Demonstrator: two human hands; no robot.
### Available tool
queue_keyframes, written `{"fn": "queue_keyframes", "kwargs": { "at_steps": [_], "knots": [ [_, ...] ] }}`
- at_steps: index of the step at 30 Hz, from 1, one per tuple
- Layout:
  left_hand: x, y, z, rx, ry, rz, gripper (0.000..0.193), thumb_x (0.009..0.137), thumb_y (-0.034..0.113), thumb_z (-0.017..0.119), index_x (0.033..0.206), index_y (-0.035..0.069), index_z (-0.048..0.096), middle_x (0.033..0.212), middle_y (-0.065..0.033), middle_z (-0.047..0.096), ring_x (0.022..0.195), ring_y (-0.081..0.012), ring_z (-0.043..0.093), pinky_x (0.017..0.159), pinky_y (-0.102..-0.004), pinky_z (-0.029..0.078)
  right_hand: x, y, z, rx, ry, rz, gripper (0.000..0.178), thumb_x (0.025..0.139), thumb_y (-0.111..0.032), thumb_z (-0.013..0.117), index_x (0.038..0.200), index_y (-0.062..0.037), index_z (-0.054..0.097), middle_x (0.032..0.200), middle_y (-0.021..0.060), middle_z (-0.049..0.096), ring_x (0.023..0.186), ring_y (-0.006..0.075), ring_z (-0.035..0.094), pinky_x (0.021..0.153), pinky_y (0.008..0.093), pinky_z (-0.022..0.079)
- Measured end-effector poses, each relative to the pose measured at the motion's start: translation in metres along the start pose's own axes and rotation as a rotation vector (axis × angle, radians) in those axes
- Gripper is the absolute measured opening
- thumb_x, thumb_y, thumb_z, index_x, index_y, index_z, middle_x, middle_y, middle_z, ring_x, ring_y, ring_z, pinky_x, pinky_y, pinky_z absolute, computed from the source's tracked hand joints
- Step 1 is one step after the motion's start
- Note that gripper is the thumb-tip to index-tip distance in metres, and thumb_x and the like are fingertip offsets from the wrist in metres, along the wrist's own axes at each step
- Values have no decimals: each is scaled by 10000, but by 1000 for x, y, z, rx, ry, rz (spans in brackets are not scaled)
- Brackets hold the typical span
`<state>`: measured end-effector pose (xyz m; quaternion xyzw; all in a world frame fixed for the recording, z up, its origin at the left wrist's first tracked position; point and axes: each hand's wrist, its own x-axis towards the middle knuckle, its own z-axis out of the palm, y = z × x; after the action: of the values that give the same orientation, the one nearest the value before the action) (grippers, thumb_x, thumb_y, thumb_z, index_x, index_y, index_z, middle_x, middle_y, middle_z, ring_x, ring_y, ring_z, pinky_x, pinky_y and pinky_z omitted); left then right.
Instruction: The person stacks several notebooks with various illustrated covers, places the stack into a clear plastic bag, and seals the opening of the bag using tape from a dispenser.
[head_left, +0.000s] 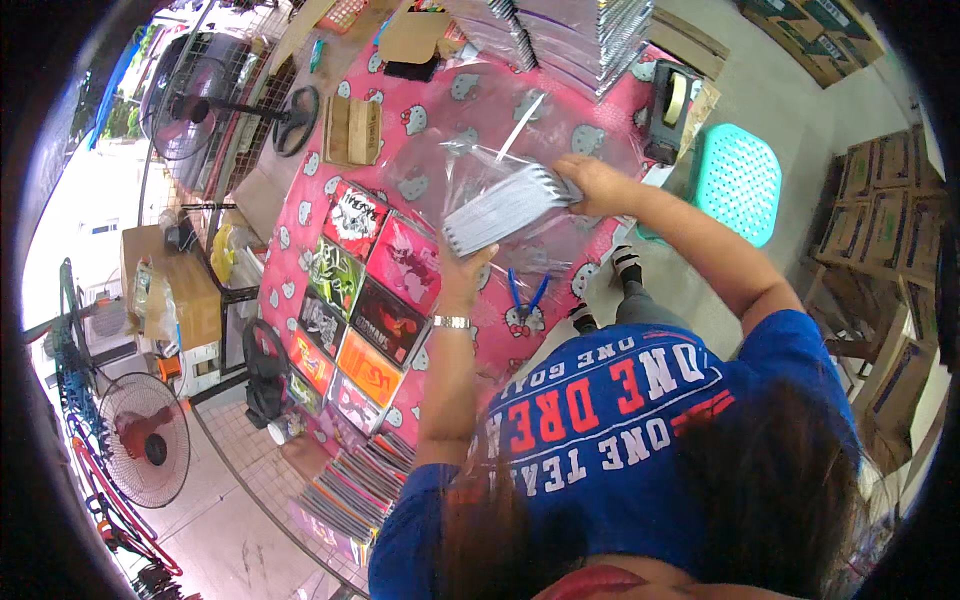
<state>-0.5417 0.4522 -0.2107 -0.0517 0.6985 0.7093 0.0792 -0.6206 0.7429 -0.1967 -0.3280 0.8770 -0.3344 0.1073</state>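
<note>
Between my two hands is a thick white-grey stack of what look like spiral-bound notebooks [508, 208], dark coils showing at its ends. My left hand [468, 265] grips its near left end, a metal-banded watch on the wrist. At the far right end, the fingers of my right hand [592, 186] are wrapped round the stack. Clear plastic [420, 165] lies spread beneath and behind the stack, on a pink cartoon-cat cloth. Close by my left hand, blue-handled pliers [525, 290] rest on the table.
Colourful notebooks [388, 310] lie in rows at the left, with more stacked [360, 490] nearer me. Tall notebook piles [570, 40] stand at the back. A tape dispenser [672, 110] sits at the right edge, beside a teal stool [738, 185]. Fans [145, 440] and boxes [870, 200] surround the table.
</note>
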Motion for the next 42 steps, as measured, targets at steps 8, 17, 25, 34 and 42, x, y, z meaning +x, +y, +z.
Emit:
{"fn": "queue_keyframes", "kwargs": {
  "at_steps": [8,17,25,34,42],
  "knots": [
    [10,51,-3,208,162,75,364,902,88,541,1251,-3,491,1221,-132,549,1033,-183,549,920,-302,427,18,-61,-8,238,460,-26,412,793,-216,715,1150,-36,615,1108,162,618,1025,268,601,877,360,474],
    [-29,20,23,-25,420,218,502,1013,369,280,1248,-25,483,1248,-150,512,1188,-236,477,1017,-348,354,-5,-45,5,588,333,-70,313,882,-285,602,1056,-27,638,971,121,653,868,262,588,817,368,460],
    [-31,17,18,23,331,291,600,983,449,334,1325,-40,396,1303,-153,477,1222,-248,451,1034,-383,351,7,-52,-2,151,181,-356,329,841,-359,631,1014,-81,661,1039,73,646,1001,229,541,918,414,323],
    [38,137,6,1223,-143,207,295,846,237,631,1048,23,638,992,-99,648,890,-185,608,772,-347,479,13,-47,-10,190,76,-399,362,807,-390,654,1015,-95,666,1048,34,645,1045,208,525,915,423,270],
    [-24,23,2,187,490,285,548,996,448,295,1023,-2,606,1050,-103,621,1011,-200,538,901,-358,404,16,-54,-9,28,45,-440,449,706,-443,708,1031,-135,673,1333,107,497,1210,289,444,954,541,255]
  ]
}}
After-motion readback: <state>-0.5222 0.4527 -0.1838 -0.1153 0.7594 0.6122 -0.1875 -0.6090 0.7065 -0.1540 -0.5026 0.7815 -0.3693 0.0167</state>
